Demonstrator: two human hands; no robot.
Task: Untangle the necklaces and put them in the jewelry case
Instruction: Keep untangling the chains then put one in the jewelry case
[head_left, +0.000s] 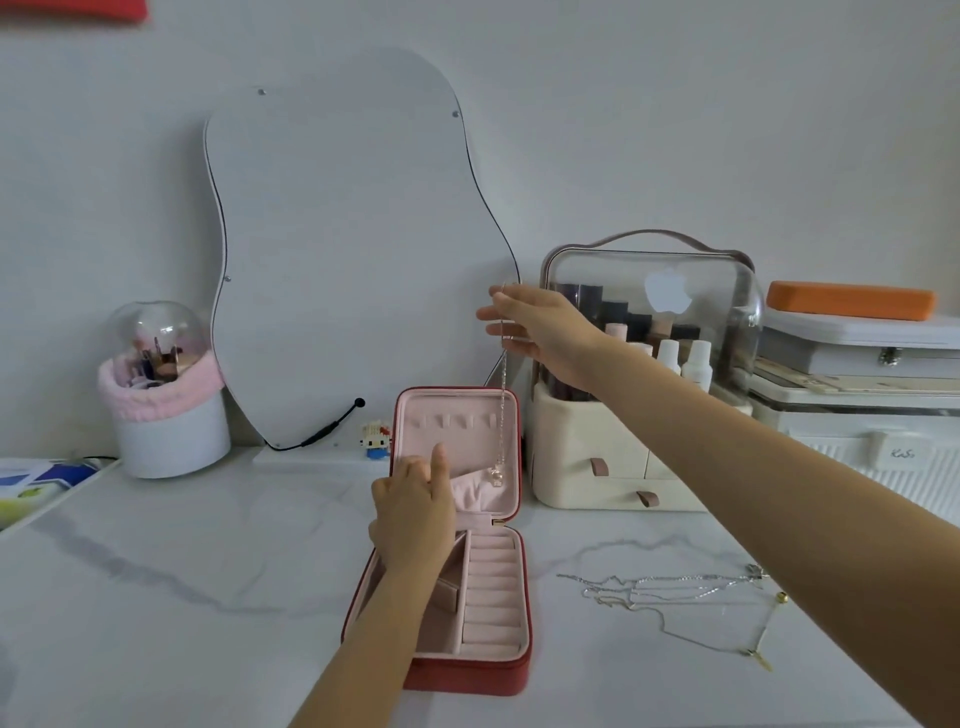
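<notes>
Silver chain: a thin, pale metal necklace with a small pendant (502, 415) hangs straight down in front of the upright pink-lined lid of the red zip-round jewelry case (470, 670), its pendant low against the lid's elastic pouch.
Right hand: the right hand (540, 327) is raised above the case's lid and pinches the top of the chain between thumb and fingertips, the other fingers spread loose.
Left hand: the left hand (415, 514) rests over the case's hinge, index finger pointing up at the lid lining and the rest curled; it seems to be pulling the pouch edge open, though I cannot tell whether it truly grips the fabric.
Remaining pile: a loose tangle of silver and gold fine chains (675, 597) lies on the white marble-look tabletop (156, 597) to the right of the case, well apart from it.
Handling: the chain looks very light, limp and slippery, and likely to knot or kink if bunched (a clasp end gives the surest hold). Held high by one end, it should stay straight.
Where to take hold: probably near the clasp for hooking onto the lid's small tabs, with the pendant guided into the pouch.
</notes>
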